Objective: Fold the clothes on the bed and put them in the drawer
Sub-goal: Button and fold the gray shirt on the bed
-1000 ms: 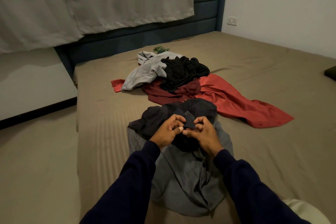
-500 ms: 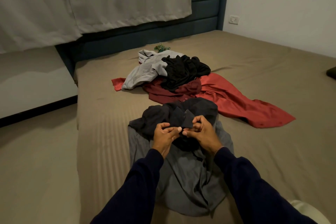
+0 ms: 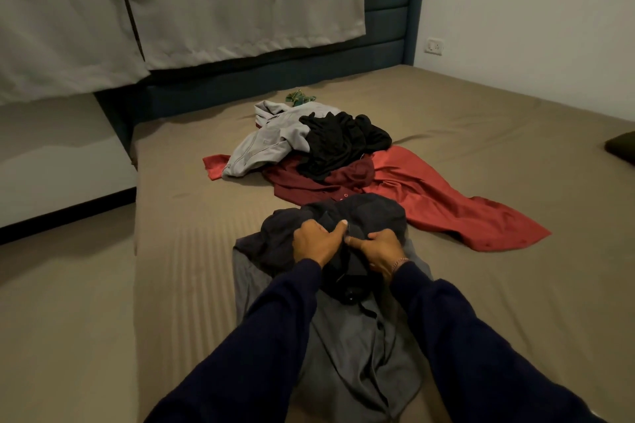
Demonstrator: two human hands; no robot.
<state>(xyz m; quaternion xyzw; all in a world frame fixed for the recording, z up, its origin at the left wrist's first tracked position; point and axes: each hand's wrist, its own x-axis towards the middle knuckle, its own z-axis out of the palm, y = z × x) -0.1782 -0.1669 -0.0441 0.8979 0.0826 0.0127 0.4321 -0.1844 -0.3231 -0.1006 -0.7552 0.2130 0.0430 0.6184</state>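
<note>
Hands, left (image 3: pixel 318 241) and right (image 3: pixel 378 249), are gripping the dark charcoal button-up shirt (image 3: pixel 343 336) at its collar, thumbs nearly touching, shirt lying just in front of the red garment (image 3: pixel 446 206) on the bed.

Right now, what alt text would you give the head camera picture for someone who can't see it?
Two hands, left and right, grip a dark shirt bunched on a grey garment on a bed. Beyond lies an unfolded pile: a red shirt, a maroon one, a black one, a light grey one.
</note>
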